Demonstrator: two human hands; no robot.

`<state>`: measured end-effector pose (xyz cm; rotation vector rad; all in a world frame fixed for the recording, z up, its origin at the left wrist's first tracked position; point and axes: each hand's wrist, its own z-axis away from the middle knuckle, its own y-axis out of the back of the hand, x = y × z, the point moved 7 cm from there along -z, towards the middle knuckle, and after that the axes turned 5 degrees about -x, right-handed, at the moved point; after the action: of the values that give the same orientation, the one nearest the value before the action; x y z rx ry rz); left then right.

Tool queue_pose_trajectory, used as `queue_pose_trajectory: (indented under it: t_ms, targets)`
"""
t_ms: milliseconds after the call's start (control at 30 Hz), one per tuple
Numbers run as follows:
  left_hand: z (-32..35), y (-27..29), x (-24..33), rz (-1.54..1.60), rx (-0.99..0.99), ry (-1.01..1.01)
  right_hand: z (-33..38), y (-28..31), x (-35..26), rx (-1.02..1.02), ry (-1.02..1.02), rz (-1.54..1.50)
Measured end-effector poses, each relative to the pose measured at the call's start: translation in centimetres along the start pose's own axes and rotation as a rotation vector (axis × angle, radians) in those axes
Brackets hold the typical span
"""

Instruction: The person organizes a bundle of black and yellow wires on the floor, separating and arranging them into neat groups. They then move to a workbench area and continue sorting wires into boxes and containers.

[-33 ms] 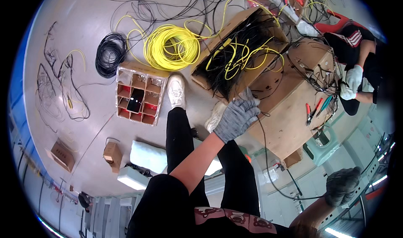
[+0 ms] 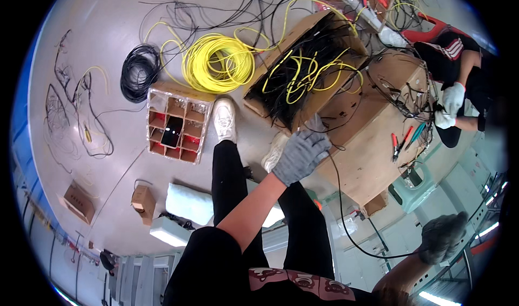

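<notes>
A thin black cable (image 2: pixel 340 200) hangs in a curve between my two hands. My left hand (image 2: pixel 303 156), in a grey knit glove, is closed on it beside the near corner of a cardboard box full of wires. Out at the lower right, my right hand (image 2: pixel 443 238) is gloved the same way and closed in a fist, with the cable running to its wrist side. Its fingertips are turned away. The open cardboard box (image 2: pixel 258 103) holds a tangle of black cables (image 2: pixel 278 96) with several yellow cables (image 2: pixel 311 68) across the top.
A yellow cable coil (image 2: pixel 197 63), a black coil (image 2: pixel 127 71) and a divided box (image 2: pixel 157 91) with a phone (image 2: pixel 172 131) lie on the floor. Red-handled pliers (image 2: pixel 401 144) rest on cardboard (image 2: pixel 357 163). A co-worker's white-gloved hand (image 2: pixel 453 98) is at right.
My right hand has shifted slightly, and the hanging cable curves a little differently. Both hands keep their grip. The whole view has moved slightly.
</notes>
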<state>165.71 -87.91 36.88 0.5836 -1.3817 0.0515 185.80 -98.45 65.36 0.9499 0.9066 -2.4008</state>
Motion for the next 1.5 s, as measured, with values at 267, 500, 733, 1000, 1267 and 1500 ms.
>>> queue_pose_trajectory:
  t_ms: [267,500,733,1000,1267,1500]
  targets:
    - [4.0,-7.8,4.3,0.158,-0.543,-0.153,-17.7,2.6,7.7,0.152,0.066,0.333]
    - [4.2,-6.2,-4.6,-0.113,-0.466,0.424,-35.2,-1.1,27.7,0.214,-0.220,-0.008]
    - [3.5,-2.7,-6.9,-0.183,-0.118,0.442,-22.2,-7.3,24.1,-0.221,-0.414,-0.460]
    - [1.3,0.1,-5.5,-0.217,0.004,0.422,-7.6,-2.2,11.3,0.373,-0.304,0.252]
    - [0.4,-1.1,-3.1,-0.178,-0.038,0.292,0.7,-4.3,-1.8,0.270,-0.204,0.881]
    - [5.6,2.3,-0.7,-0.190,-0.013,0.304,6.1,-7.5,-6.9,0.218,-0.158,0.685]
